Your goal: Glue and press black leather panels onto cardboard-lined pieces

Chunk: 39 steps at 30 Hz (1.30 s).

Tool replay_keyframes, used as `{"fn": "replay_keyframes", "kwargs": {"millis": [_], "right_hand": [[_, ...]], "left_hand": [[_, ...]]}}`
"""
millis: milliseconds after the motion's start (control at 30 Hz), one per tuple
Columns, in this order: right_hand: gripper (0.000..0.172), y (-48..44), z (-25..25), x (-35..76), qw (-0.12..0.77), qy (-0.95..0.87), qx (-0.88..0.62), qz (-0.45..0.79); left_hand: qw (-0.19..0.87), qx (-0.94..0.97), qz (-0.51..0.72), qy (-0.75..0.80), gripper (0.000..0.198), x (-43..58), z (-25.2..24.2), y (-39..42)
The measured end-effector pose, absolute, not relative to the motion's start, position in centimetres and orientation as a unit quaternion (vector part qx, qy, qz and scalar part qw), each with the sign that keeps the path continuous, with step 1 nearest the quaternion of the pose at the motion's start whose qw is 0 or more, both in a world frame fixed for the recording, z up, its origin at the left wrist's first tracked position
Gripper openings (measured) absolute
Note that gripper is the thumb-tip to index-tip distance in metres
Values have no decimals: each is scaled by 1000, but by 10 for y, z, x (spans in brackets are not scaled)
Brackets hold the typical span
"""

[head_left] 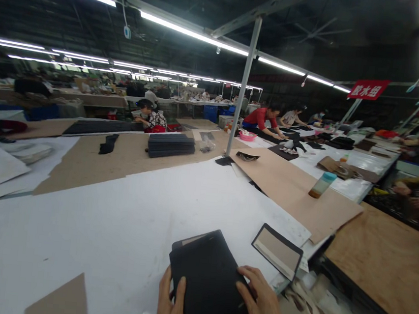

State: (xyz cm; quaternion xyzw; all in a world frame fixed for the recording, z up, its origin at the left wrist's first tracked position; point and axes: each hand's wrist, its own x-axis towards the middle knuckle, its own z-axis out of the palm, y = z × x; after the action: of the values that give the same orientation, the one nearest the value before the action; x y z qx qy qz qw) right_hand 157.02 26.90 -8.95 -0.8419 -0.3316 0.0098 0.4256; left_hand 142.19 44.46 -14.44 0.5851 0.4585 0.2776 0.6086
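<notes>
In front of me lies a flat black rectangular panel (213, 276), tilted to the left over the near edge of the white table. Another piece with a black border and a beige strip sticks out from under its far left edge. My left hand (172, 301) grips the panel's left side, thumb on top and fingers along the edge. On the right edge, my right hand (260, 300) pinches with thumb and fingers. A black-framed piece with a beige middle (277, 252) lies to the right, apart from my hands. A brown-grey sheet (64, 301) rests at the lower left.
White sheeting (114, 227) covers the table. A metal post (244, 86) rises beyond it. Farther off are a stack of dark panels (171, 146), a bottle (321, 185) on brown board, and several people at other tables. A wooden board (388, 263) stands right.
</notes>
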Motion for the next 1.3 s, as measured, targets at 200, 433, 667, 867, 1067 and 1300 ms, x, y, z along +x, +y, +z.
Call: {"fn": "replay_keyframes", "kwargs": {"millis": [200,433,667,867,1067,1300], "right_hand": [[28,267,-92,1570,416,-332,-847,15],[31,267,-101,1560,413,-306,-856,-50],[36,271,-106,1557,394,-274,-873,-84],[35,274,-105,1551,386,-301,-865,-109],[46,271,-89,1560,413,-287,-862,-59],[56,276,-52,1595,509,-193,-839,-9]], "left_hand": [[586,598,334,433,59,1439,-113,476],[613,644,291,353,56,1454,-106,493],[590,658,316,344,52,1448,-115,475],[577,665,328,342,54,1449,-123,475],[582,667,315,343,61,1444,-124,480],[578,675,281,362,64,1443,-116,481]]}}
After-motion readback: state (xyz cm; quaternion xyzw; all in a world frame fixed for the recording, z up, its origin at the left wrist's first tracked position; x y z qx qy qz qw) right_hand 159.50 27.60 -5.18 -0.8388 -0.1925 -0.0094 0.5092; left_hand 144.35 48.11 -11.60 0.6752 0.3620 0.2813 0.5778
